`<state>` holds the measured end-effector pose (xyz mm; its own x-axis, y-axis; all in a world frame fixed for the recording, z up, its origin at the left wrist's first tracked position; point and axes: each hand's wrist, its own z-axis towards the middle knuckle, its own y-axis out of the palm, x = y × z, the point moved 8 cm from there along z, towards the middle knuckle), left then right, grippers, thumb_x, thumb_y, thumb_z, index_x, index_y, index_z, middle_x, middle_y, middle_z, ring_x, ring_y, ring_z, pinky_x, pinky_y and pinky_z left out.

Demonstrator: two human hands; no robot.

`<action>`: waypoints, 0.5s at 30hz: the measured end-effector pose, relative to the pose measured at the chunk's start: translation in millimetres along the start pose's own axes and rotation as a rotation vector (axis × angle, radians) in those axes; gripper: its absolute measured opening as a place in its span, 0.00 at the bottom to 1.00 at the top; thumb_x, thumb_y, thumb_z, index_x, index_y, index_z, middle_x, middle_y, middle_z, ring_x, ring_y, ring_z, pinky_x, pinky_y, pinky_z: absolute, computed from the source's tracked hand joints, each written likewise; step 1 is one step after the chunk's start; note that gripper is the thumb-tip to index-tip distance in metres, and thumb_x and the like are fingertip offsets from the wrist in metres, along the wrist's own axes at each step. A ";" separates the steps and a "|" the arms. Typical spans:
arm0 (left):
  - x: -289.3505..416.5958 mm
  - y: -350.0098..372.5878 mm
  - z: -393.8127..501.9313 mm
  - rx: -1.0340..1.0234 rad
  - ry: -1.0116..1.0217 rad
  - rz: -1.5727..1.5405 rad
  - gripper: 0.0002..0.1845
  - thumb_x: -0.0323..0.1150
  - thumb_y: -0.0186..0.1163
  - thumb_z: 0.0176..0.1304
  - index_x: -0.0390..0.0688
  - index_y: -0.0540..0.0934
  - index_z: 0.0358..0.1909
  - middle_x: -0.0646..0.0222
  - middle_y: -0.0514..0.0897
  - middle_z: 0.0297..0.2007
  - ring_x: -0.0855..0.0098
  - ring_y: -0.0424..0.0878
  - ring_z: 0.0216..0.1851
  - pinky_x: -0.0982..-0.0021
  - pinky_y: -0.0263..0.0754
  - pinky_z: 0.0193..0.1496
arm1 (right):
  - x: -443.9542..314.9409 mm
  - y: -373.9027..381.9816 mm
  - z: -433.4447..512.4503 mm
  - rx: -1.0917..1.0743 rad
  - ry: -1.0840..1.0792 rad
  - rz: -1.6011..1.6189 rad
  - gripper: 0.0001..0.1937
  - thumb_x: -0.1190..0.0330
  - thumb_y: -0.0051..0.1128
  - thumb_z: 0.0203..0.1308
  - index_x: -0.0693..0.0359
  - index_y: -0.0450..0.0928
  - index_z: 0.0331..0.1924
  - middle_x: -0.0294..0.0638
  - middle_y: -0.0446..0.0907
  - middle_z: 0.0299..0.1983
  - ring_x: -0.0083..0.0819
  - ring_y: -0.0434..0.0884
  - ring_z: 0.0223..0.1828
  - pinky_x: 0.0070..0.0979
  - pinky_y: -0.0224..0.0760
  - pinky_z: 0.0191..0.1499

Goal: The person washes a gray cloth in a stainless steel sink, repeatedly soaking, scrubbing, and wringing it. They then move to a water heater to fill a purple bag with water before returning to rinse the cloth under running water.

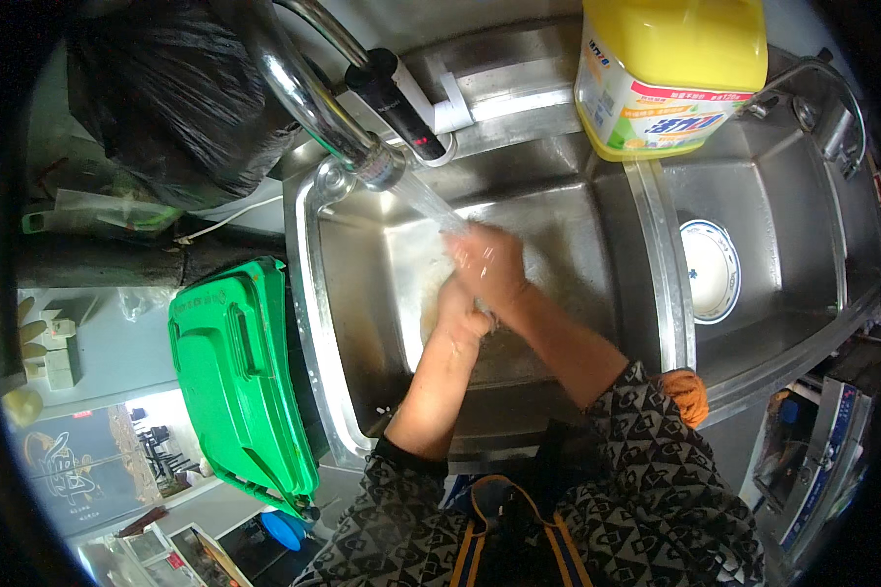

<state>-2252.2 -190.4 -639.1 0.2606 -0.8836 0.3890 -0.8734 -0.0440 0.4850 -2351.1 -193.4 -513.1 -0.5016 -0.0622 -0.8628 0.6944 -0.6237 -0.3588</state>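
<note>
My right hand [490,264] is under a stream of water [429,202] from a chrome faucet [378,167]. Pressed against it from below is my left hand [464,302], partly covered by the right. Both are wet and slightly blurred, above the bottom of a stainless steel sink basin [565,220]. Whether anything lies between the palms is hidden. Patterned dark sleeves [650,440] are pushed up from both wrists.
A yellow detergent tub [675,81] stands on the back rim between two basins. A patterned bowl [708,271] sits in the right basin, and an orange cloth [684,398] hangs at the front divider. Left are a green lidded bin [238,381] and a black plastic bag [172,103].
</note>
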 end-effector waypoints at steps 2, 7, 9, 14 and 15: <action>12.2 14.2 -14.2 -0.015 0.080 -0.001 0.15 0.39 0.45 0.68 0.40 0.73 0.48 0.66 0.79 0.44 0.67 0.78 0.44 0.67 0.75 0.45 | 71.6 -6.2 11.6 0.099 0.446 0.138 0.19 0.57 0.42 0.61 0.65 0.76 0.27 0.52 0.77 0.24 0.51 0.75 0.28 0.42 0.66 0.33; 67.2 37.4 -45.2 -0.075 0.439 0.051 0.13 0.32 0.54 0.64 0.46 0.71 0.50 0.71 0.77 0.46 0.69 0.74 0.49 0.65 0.67 0.54 | 146.5 12.0 -53.2 0.018 1.123 1.095 0.18 0.59 0.49 0.60 0.69 0.77 0.40 0.41 0.79 0.38 0.35 0.78 0.39 0.27 0.69 0.45; 80.7 40.4 -46.7 -0.069 0.495 0.116 0.15 0.26 0.55 0.61 0.48 0.71 0.49 0.72 0.76 0.47 0.70 0.73 0.50 0.65 0.66 0.55 | 133.5 25.2 -70.4 -0.292 1.046 1.370 0.20 0.59 0.47 0.59 0.67 0.75 0.47 0.43 0.77 0.46 0.37 0.77 0.45 0.29 0.67 0.51; 91.1 54.2 -45.0 -0.274 0.567 -0.055 0.20 0.19 0.52 0.58 0.47 0.69 0.52 0.71 0.76 0.47 0.71 0.73 0.49 0.66 0.67 0.55 | 127.2 59.3 -99.4 -0.528 1.153 1.570 0.26 0.55 0.53 0.57 0.62 0.67 0.56 0.42 0.72 0.54 0.39 0.76 0.50 0.36 0.67 0.54; 91.7 60.5 -48.4 -0.386 0.595 -0.088 0.20 0.19 0.52 0.58 0.46 0.69 0.53 0.71 0.76 0.47 0.71 0.73 0.49 0.67 0.67 0.55 | 125.0 68.2 -99.7 -0.548 1.189 1.581 0.28 0.54 0.54 0.56 0.61 0.65 0.58 0.42 0.72 0.55 0.39 0.75 0.50 0.38 0.67 0.54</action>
<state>-2261.3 -251.5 -536.2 0.6001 -0.4752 0.6434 -0.6594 0.1616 0.7343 -2314.9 -166.0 -680.9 0.9170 0.3724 -0.1432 0.2599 -0.2851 0.9226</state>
